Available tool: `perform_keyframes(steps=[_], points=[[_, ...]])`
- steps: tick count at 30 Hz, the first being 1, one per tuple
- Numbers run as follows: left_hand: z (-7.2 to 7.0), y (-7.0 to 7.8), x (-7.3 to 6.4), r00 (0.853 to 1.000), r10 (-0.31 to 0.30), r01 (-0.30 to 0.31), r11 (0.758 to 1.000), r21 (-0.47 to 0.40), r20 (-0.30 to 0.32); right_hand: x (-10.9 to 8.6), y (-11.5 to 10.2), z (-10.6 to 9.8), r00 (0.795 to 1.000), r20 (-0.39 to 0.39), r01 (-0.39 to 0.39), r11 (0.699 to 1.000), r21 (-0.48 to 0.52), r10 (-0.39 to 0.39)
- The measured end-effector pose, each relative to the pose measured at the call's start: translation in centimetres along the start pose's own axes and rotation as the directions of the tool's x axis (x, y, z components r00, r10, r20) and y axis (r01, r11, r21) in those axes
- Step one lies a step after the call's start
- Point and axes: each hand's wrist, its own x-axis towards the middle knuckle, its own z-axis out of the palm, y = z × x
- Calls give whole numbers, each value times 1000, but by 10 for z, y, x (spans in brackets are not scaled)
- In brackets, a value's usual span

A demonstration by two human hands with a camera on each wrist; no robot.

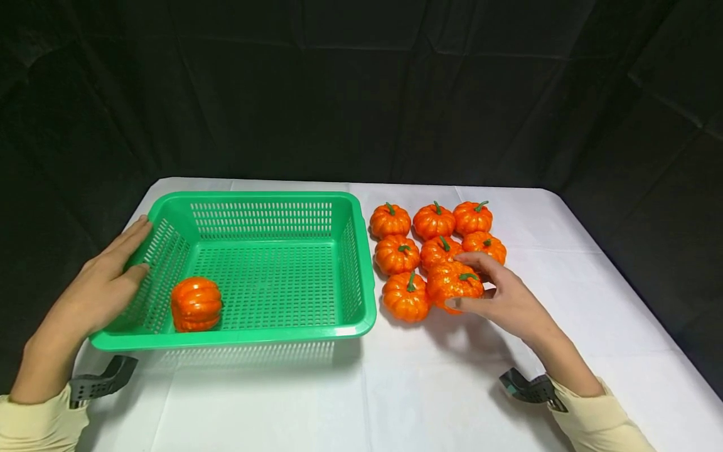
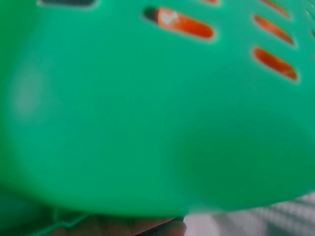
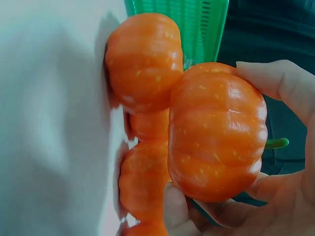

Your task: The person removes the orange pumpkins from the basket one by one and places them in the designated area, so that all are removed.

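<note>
My right hand (image 1: 511,301) grips a small orange pumpkin (image 1: 454,285) with a green stem, thumb on one side and fingers on the other. In the right wrist view the held pumpkin (image 3: 216,132) is raised off the white cloth, beside another pumpkin (image 3: 145,61). On the left, my left hand (image 1: 104,285) rests with extended fingers on the left rim of a green plastic basket (image 1: 226,339). One pumpkin (image 1: 196,304) lies on its side inside, near the front left corner. The basket's wall (image 2: 123,123) fills most of the left wrist view.
Several more pumpkins stand close together right of the basket, such as a back-row pumpkin (image 1: 434,222) and a front-row pumpkin (image 1: 406,297). A white cloth (image 1: 429,389) covers the table. Dark drapes (image 1: 361,94) hang behind it.
</note>
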Motion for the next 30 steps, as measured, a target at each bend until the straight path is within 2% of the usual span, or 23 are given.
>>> perform_keyframes(steps=[16,30], points=[[0,0,-2,1000,4,-4,1000,-8,6,-1,15,-1,1000,14,10,1000,-2,-10],[0,-2,-1,1000,10,-10,1000,-4,10,4,26,4,999,18,-37,995,-90,39]])
